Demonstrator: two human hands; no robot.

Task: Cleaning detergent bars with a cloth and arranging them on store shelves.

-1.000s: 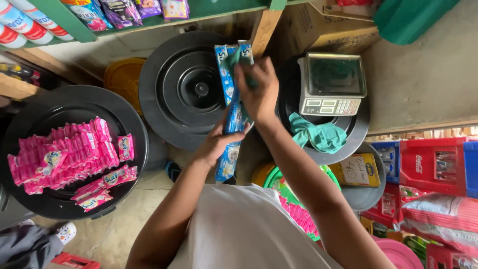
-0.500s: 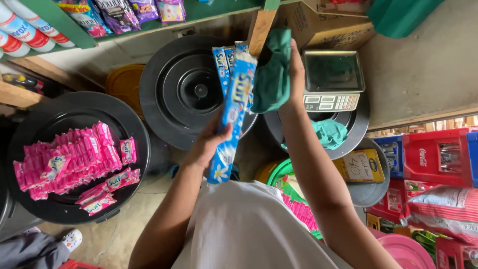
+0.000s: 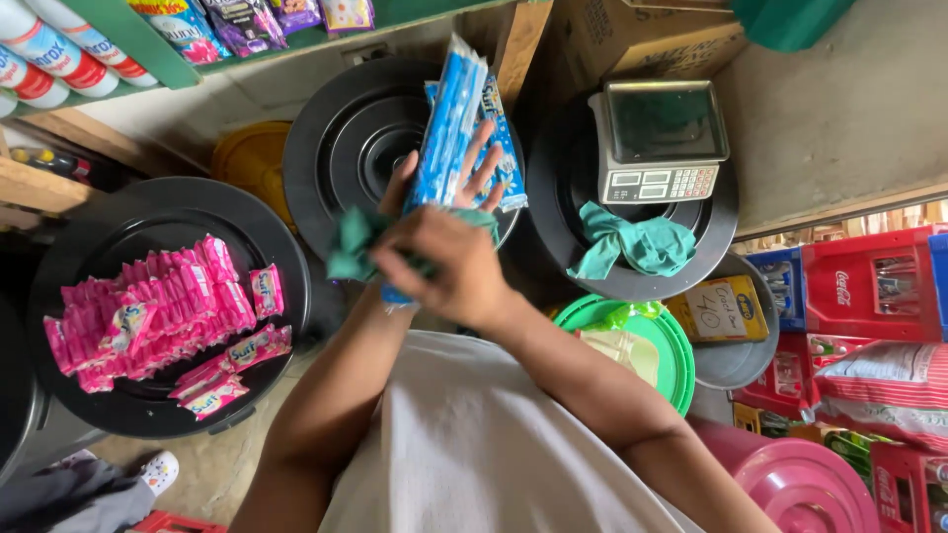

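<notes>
Head view shows a strip of blue sachets (image 3: 446,123) upright at twelve o'clock, backed by the open left hand (image 3: 434,192), fingers spread. The right hand (image 3: 449,266) is closed on a green cloth (image 3: 357,242), pressed against the strip's lower end. With only an open palm supporting them, the sachets could slide onto the black drum lid (image 3: 341,148) behind.

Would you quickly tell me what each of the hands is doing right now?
Left hand: open, fingers spread, supporting the blue sachet strips.
Right hand: closed on a green cloth, against the strips.
</notes>
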